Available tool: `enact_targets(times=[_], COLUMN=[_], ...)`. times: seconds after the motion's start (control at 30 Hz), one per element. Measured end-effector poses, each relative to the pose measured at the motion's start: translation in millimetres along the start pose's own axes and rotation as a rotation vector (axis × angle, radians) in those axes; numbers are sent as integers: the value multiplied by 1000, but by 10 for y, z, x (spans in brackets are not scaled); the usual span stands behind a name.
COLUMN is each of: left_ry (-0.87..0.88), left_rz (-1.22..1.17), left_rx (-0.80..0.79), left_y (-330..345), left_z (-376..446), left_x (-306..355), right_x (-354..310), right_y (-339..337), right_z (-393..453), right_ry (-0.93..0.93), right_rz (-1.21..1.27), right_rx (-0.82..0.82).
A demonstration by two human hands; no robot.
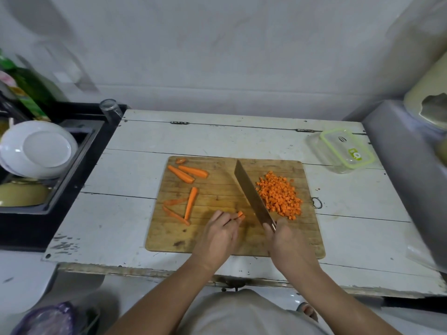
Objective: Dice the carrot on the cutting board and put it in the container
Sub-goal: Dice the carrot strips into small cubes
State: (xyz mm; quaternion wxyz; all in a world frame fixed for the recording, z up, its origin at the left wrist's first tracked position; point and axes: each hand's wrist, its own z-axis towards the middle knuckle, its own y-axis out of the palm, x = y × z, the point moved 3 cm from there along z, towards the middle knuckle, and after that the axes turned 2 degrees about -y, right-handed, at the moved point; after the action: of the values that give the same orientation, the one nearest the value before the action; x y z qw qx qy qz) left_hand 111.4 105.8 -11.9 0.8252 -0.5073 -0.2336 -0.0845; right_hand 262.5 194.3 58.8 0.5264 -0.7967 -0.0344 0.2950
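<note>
Pinching the last short stub of a carrot stick point(240, 214) between curled fingertips, the left hand point(219, 232) rests on the cutting board point(217, 240) just below the centre of the frame, while the right hand point(284, 238) is wrapped around the handle of a cleaver point(251, 193) whose blade slants up and to the left across the board. A heap of diced carrot point(279, 195) lies at the board's right side, touching or nearly touching the blade; uncut carrot strips point(187, 174) sit at the upper left and more strips point(189, 204) at the lower left. The container point(346, 149), clear with a green-rimmed lid on it, stands well apart at the upper right of the white table point(350, 213). Raw carrot is probably stiff, light and a bit slick on its cut faces, so the stub wants holding by its sides with fingertips tucked back. The loose cubes will likely scatter; scooping them on the flat blade seems the surest way.
</note>
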Motion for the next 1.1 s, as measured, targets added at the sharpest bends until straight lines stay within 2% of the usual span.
enact_targets(times=[0.23,0.5,0.67,0.9,1.1], left_ry=[17,18,12,12,12], left_rz=[13,49,38,69,48], left_rx=[11,-10,-13,-54,-41], left_y=[-19,32,34,31,2], left_z=[0,-24,-21,-116,-112], left_x=[29,-10,-19,-49,-13], right_x=[197,163,-51,41,149], right_y=[-133,-107,26,-17,-42], right_z=[-326,-466,-212,-131,-388], right_ry=[-53,-23,-52,-21,-76], right_rz=[-41,-137,-231,-15,-57], right_rx=[-32,-120,-72,-31,-73])
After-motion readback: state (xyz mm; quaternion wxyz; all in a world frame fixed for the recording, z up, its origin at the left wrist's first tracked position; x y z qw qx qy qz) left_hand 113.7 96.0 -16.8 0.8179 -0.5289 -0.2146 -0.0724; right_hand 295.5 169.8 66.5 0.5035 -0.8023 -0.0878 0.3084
